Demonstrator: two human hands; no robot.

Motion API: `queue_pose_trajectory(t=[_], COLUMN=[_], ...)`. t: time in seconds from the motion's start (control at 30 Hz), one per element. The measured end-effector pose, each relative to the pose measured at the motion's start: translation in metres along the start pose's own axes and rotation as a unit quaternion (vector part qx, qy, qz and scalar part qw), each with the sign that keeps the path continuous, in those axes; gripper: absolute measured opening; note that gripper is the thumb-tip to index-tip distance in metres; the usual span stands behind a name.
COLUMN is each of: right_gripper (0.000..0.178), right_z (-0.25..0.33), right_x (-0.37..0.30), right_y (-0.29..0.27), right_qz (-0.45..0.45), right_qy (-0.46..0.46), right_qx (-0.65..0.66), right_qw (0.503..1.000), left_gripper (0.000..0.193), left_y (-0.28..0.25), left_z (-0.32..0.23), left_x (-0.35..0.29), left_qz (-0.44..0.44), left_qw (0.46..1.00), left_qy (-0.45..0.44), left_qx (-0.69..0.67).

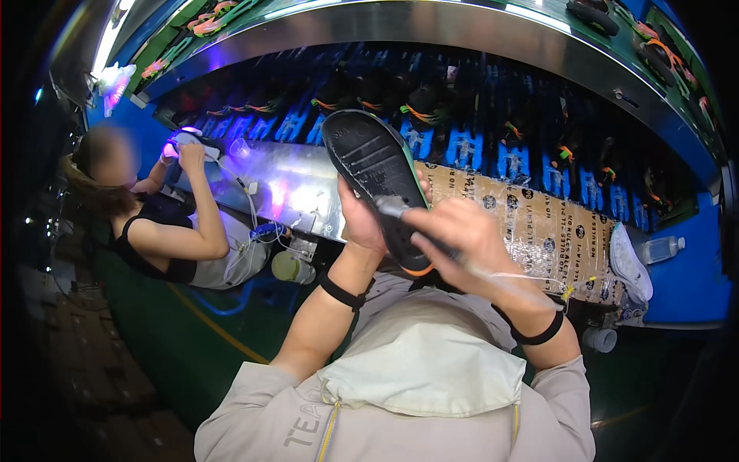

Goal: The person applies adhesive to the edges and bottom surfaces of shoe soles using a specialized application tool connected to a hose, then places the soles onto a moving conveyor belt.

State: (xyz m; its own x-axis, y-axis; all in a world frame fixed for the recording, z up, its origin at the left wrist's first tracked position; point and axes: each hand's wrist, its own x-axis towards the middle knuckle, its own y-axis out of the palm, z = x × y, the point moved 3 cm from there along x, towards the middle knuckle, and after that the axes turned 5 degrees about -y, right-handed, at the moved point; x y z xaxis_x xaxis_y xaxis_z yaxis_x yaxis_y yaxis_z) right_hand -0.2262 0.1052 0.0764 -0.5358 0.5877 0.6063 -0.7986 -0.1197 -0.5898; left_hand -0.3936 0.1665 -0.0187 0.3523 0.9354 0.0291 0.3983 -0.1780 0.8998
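Observation:
A black shoe (366, 154) is held up in front of me with its underside showing; green and orange edging runs along its rim. My left hand (359, 215) is closed around it from behind and beneath, the palm at its left side and fingertips at its right edge. My right hand (466, 235), slightly blurred, grips a brush (392, 206) with a dark handle. The bristle end lies against the middle of the shoe's underside. From the handle a pale tube (512, 277) trails past my right wrist.
Ahead stands a workbench topped with printed cardboard (531, 231) and a shiny metal sheet (300, 181). Behind it blue racks (466, 142) carry several shoes. A white cloth (630, 262) and a clear bottle (663, 248) lie at right. On the left a co-worker (181, 208) handles something under purple light.

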Motion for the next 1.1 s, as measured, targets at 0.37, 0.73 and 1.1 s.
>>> queue_pose_trajectory(t=[0.37,0.73,1.1], right_gripper=[0.029,0.036,0.034], right_z=[0.011,0.009,-0.004], right_x=[0.01,0.02,0.03], right_y=[-0.02,-0.042,-0.044], right_qz=[0.108,0.091,0.092], right_qy=[-0.057,0.002,-0.017], right_qx=[0.133,0.113,-0.049], right_qw=[0.984,0.989,0.994], left_gripper=[0.113,0.122,0.073], left_y=[0.026,0.058,0.086], left_z=[-0.048,-0.07,-0.07], left_x=[0.02,0.034,0.075], left_qz=[0.096,0.218,0.171], left_qw=[0.994,0.971,0.894], left_qy=[0.019,-0.011,-0.089], left_qx=[-0.044,0.099,0.405])
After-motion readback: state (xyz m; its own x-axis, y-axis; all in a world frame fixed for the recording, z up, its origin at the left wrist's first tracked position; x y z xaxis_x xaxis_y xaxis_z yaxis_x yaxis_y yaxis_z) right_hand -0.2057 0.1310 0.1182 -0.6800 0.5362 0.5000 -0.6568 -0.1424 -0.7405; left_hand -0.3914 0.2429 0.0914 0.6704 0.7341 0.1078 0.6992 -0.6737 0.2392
